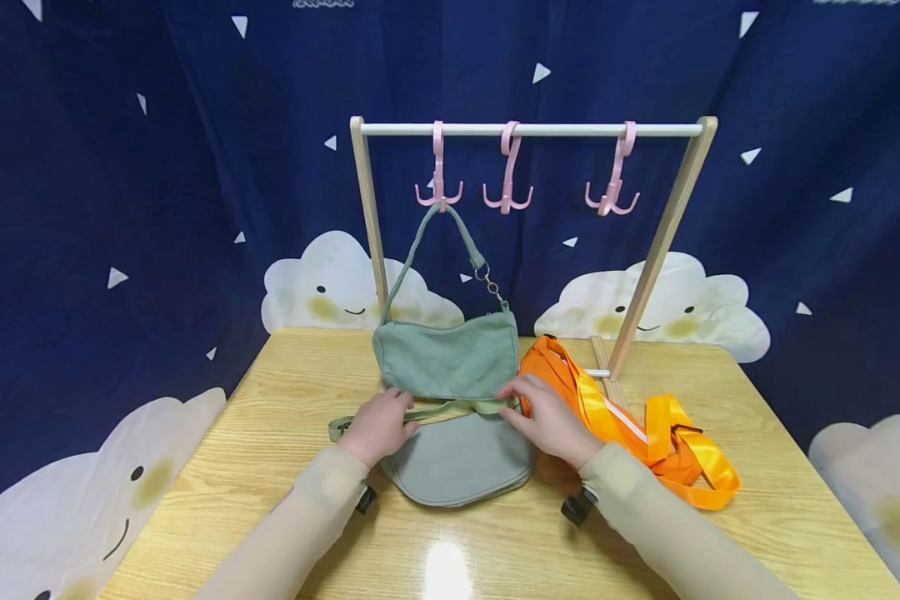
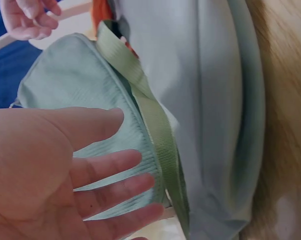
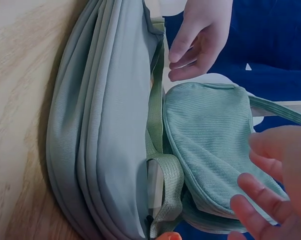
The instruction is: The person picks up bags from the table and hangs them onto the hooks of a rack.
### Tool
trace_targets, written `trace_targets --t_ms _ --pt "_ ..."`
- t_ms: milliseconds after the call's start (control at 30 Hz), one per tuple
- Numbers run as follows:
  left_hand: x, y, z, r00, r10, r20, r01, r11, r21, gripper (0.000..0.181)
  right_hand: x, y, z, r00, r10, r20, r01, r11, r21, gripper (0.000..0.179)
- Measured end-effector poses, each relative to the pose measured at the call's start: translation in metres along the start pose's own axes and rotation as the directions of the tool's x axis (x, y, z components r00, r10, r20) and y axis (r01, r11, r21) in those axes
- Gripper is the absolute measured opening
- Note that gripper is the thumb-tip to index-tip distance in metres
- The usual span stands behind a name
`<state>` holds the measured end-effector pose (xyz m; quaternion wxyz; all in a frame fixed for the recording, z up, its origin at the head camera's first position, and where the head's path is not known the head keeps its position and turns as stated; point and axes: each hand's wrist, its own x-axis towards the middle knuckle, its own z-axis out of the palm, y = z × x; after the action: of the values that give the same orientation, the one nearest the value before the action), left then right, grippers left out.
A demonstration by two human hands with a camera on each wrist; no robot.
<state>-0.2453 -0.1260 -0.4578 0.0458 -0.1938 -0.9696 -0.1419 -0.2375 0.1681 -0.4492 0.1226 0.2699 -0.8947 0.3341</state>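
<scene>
A green corduroy shoulder bag (image 1: pixel 450 358) hangs by its strap from the left pink hook (image 1: pixel 438 179). In front of it on the table lies a grey-green bag (image 1: pixel 461 462) with a green webbing strap (image 2: pixel 160 135) along its far edge. My left hand (image 1: pixel 378 423) hovers by the left end of that strap, fingers extended and holding nothing in the left wrist view. Near the hanging bag's lower right corner is my right hand (image 1: pixel 543 417), its fingers loosely bent around no object in the right wrist view. Whether its fingertips touch the corduroy, I cannot tell.
An orange bag (image 1: pixel 570 375) with wide orange straps (image 1: pixel 667 425) lies right of the grey-green one. Behind stands a wooden rack with a white rail (image 1: pixel 390 130); two more pink hooks (image 1: pixel 507 171) hang there without bags. A dark blue curtain (image 1: pixel 120 208) backs the table.
</scene>
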Motion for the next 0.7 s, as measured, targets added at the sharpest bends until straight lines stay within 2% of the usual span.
trace_targets --t_ms 267,700 --pt "0.007 -0.003 0.005 0.998 -0.024 0.055 0.021 0.999 0.050 0.024 0.006 -0.002 0.003 0.999 -0.032 0.019 0.032 0.999 -0.030 0.018" --pt "0.021 -0.011 0.007 0.987 -0.071 0.141 0.053 0.990 0.131 0.020 0.002 -0.002 0.007 1.000 0.002 0.016 -0.002 1.000 0.002 0.019"
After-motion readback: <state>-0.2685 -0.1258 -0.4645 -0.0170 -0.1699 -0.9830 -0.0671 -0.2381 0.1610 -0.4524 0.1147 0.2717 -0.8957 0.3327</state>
